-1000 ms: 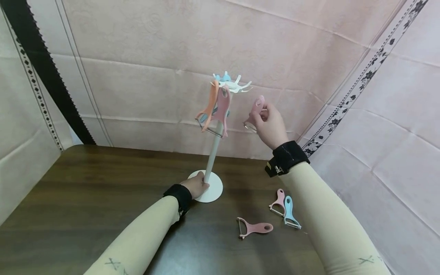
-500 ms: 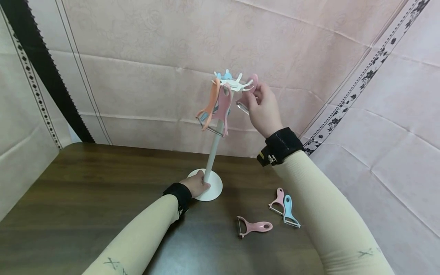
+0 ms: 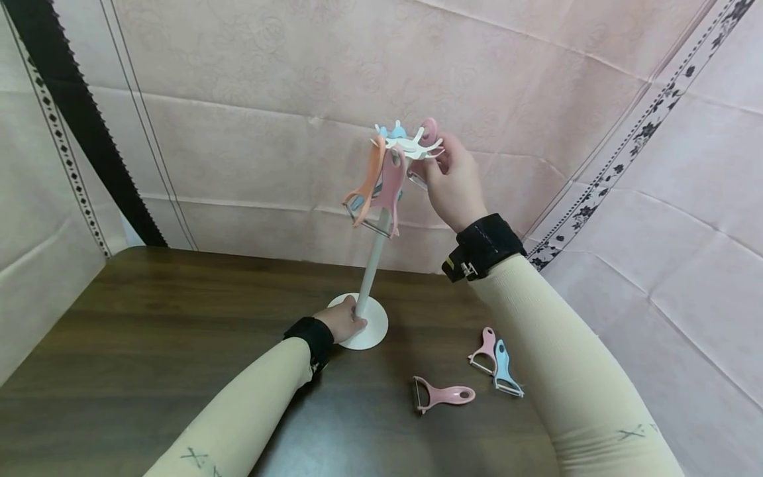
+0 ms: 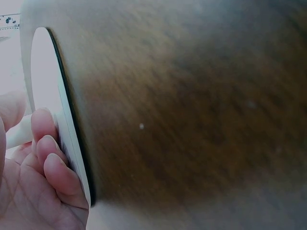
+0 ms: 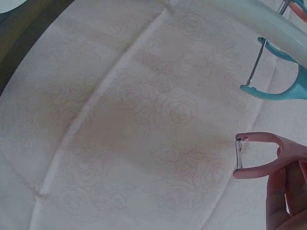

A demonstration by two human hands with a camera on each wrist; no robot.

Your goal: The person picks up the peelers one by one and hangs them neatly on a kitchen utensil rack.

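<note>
A white stand (image 3: 375,255) with a round base and a crown of hooks (image 3: 410,147) rises from the table. My left hand (image 3: 342,320) grips its pole low down, fingers lying over the base (image 4: 45,72). Up at the right-side hooks, my right hand (image 3: 456,185) pinches a pink Y-shaped peeler (image 5: 287,152); its handle loop shows just behind a hook and its blade points down. An orange peeler (image 3: 372,172) and another pink peeler (image 3: 391,189) hang from the front hooks. Behind them hangs a blue peeler (image 5: 292,91), mostly hidden in the head view.
On the brown wooden table (image 3: 197,318), right of the base, lie a pink peeler (image 3: 450,395), another pink peeler (image 3: 488,341) and a light blue peeler (image 3: 502,361), the last two side by side. Pale patterned cloth (image 3: 250,165) hangs behind and at both sides.
My right hand has moved up and left, bringing the pink peeler from beside the stand to the hooks. The left hand keeps its grip on the pole.
</note>
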